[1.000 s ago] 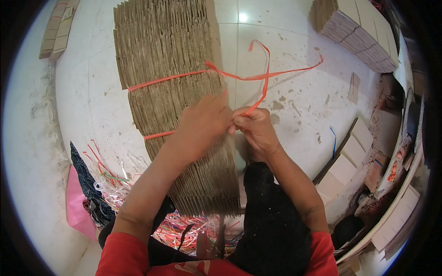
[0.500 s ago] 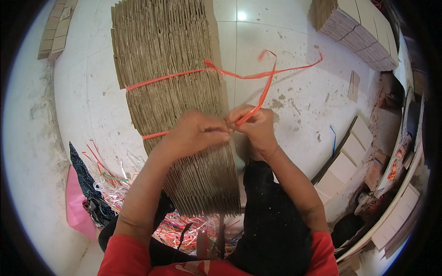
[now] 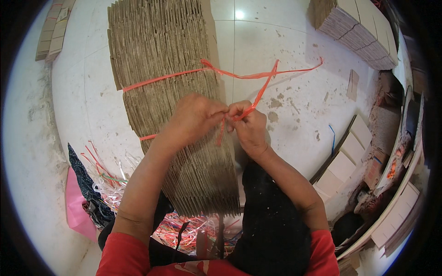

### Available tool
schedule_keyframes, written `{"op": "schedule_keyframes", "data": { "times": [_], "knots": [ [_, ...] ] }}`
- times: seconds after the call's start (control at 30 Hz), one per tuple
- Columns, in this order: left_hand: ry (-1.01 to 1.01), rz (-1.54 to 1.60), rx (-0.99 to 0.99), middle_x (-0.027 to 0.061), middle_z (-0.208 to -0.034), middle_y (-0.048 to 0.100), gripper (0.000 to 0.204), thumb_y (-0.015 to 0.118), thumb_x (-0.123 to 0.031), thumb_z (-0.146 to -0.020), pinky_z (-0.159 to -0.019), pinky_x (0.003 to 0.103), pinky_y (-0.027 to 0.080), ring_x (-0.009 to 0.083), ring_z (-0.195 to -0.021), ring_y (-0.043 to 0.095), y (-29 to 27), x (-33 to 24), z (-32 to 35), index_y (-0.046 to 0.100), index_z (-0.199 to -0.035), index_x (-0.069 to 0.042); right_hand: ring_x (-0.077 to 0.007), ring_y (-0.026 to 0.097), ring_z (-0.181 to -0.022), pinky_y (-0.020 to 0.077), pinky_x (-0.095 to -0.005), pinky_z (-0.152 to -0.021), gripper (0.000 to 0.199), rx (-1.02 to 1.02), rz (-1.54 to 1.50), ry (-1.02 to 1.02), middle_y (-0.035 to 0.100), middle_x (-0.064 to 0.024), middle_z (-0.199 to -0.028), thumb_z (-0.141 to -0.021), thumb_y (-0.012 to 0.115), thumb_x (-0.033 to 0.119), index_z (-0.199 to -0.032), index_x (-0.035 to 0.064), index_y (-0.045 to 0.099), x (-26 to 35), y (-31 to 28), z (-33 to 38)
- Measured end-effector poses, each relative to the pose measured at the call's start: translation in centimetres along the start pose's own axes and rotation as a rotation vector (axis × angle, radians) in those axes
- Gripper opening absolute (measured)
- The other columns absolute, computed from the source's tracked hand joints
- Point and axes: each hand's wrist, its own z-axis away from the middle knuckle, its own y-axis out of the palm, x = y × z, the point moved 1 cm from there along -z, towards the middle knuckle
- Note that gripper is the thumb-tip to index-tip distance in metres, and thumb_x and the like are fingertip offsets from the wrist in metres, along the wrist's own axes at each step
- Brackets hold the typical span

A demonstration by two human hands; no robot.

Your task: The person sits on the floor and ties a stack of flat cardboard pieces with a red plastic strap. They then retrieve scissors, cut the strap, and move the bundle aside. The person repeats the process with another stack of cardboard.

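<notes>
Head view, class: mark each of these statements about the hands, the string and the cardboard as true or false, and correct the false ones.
1. Both hands pinch the orange plastic string beside the long stack of flattened cardboard. True: the left hand and right hand meet on it.
2. The string is blue. False: it is orange.
3. One orange band already crosses the stack farther from the person. True.
4. The stack lies on a wooden table. False: it lies on a pale tiled floor.
5. A second cardboard stack sits at the upper right. True.
6. The left hand holds scissors. False: no scissors show.
</notes>
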Motion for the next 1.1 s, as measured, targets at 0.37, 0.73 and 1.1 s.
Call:
{"op": "schedule_keyframes", "data": {
  "times": [0.37, 0.73, 1.1],
  "knots": [
    [0.078, -0.108, -0.072, 0.0142, -0.068, 0.058, 0.011, 0.063, -0.005, -0.074, -0.055, 0.033, 0.045, 0.0290, -0.061, 0.059, 0.8, 0.5, 0.2, 0.059, -0.084, -0.001, -0.0051, 0.052, -0.058, 0.0441, -0.0204, -0.051, 0.008, 0.067, -0.129, 0.055, 0.055, -0.0014, -0.070, -0.081, 0.060, -0.004, -0.081, 0.0015, 0.054, -0.6, -0.4, -0.1],
    [-0.081, 0.089, 0.018, 0.0053, -0.053, 0.049, 0.008, 0.060, -0.001, -0.075, -0.047, 0.025, 0.037, 0.0068, -0.050, 0.044, -0.1, -0.5, 0.0, 0.058, -0.082, 0.001, -0.0055, 0.052, -0.056, 0.0447, -0.0209, -0.050, 0.010, 0.078, -0.028, -0.003, 0.056, -0.0018, -0.068, -0.081, 0.062, -0.001, -0.085, 0.0024, 0.054, -0.1, -0.6, 0.1],
    [0.027, -0.049, -0.137, 0.0115, -0.054, 0.048, 0.004, 0.057, -0.001, -0.071, -0.048, 0.030, 0.040, 0.0181, -0.047, 0.049, 0.9, 0.3, 0.3, 0.054, -0.074, 0.000, -0.0086, 0.052, -0.055, 0.0443, -0.0240, -0.050, 0.002, 0.077, 0.016, -0.008, 0.057, -0.0032, -0.067, -0.084, 0.059, 0.004, -0.083, 0.0024, 0.057, 0.5, -1.0, 0.1]
  ]
}}
